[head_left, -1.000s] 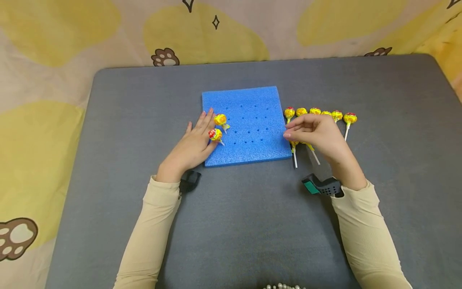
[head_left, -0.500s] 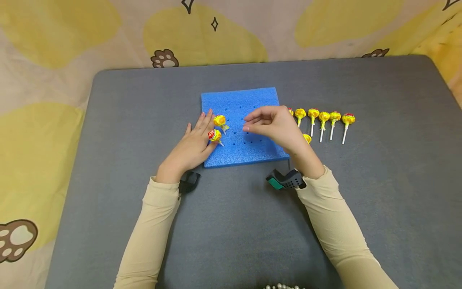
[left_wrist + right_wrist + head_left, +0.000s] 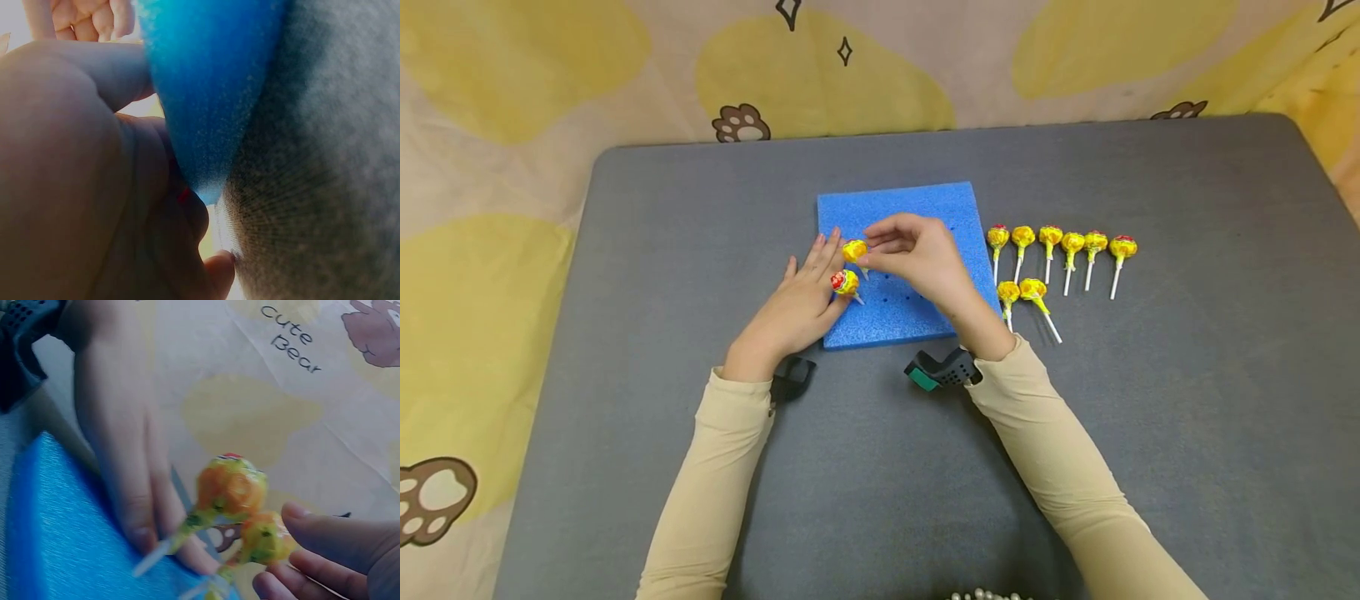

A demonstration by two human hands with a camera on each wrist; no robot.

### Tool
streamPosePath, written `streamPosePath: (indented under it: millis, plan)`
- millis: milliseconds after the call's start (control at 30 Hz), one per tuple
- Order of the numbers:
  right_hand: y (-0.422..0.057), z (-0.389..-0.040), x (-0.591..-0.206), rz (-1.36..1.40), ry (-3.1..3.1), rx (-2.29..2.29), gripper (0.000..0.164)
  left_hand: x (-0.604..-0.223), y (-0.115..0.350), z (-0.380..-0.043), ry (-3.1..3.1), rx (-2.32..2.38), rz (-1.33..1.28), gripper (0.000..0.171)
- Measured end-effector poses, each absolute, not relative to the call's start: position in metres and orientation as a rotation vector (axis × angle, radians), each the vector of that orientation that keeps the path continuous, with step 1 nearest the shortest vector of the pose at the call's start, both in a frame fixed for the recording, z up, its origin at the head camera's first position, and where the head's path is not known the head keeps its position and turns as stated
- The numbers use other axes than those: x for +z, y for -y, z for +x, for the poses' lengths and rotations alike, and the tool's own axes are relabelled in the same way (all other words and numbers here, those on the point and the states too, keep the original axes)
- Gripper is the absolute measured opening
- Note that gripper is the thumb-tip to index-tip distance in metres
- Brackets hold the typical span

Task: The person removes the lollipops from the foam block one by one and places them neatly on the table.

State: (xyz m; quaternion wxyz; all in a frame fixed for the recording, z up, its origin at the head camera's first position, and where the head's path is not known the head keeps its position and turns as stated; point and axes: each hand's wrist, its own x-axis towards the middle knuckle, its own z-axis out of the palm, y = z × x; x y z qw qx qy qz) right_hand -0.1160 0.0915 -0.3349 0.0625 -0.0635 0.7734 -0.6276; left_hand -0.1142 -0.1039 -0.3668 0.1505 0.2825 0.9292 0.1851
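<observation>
Two yellow-wrapped lollipops stand by their sticks in the left part of a blue foam board. My left hand lies with straight fingers along the board's left edge, beside both. The nearer lollipop has a red patch on top. At the farther lollipop is my right hand, its thumb and fingertips right beside the candy. In the right wrist view, that candy ball sits in the gap between thumb and loosely bent fingers. Holes in the board show partly under my right hand.
Right of the board, several lollipops lie in a row, one at the far end. Two more lie in front of them, including a tilted one. Everything rests on a grey table, backed by a yellow patterned cloth.
My right hand has moved left, from over the lollipops at the right, across the board to the farther standing lollipop. My left hand stays on the board's edge.
</observation>
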Motion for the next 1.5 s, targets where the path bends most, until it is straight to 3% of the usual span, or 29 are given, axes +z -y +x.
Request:
streamPosePath:
  millis: [867, 1500]
  plan:
    - [-0.083, -0.116, -0.348, -0.225, -2.440, -1.907, 0.026, -0.367, 0.104, -0.114, -2.667, 0.531, 0.817, 0.066]
    - [-0.093, -0.113, -0.337, -0.148, -2.289, -2.118, 0.026, -0.369, 0.103, -0.113, -2.675, 0.527, 0.812, 0.066]
